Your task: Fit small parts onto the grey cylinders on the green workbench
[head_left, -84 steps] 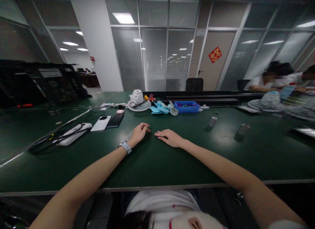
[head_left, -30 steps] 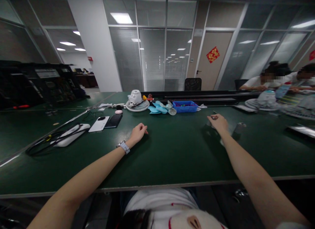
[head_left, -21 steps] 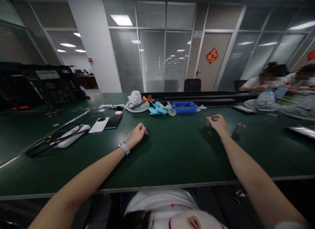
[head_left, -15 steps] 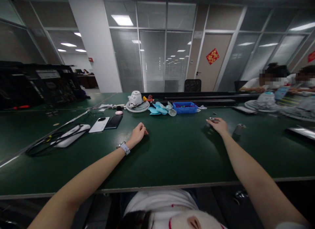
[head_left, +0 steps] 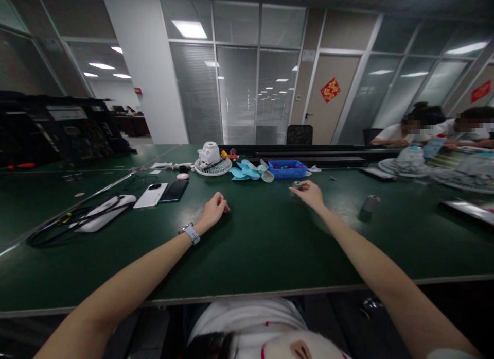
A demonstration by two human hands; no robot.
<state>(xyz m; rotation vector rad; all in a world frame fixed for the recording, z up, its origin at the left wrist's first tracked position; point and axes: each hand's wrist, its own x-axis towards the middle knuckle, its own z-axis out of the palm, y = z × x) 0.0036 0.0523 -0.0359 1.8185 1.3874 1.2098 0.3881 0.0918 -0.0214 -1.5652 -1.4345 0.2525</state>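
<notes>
Holding a small grey cylinder [head_left: 297, 184] at my right hand's [head_left: 311, 194] fingertips, I'm keeping it just above the worktop [head_left: 270, 235], ahead of me. My left hand [head_left: 213, 209] is resting loosely curled, holding nothing, well apart.

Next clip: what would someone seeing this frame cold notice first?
Two bare forearms stretch out across a dark green table: the left hand rests loosely curled on it, and the right hand pinches a small grey cylinder just above it. Beyond them at mid-table lie a white fan housing, pale blue fan blades and a blue tray. A second grey cylinder stands further right.
</notes>
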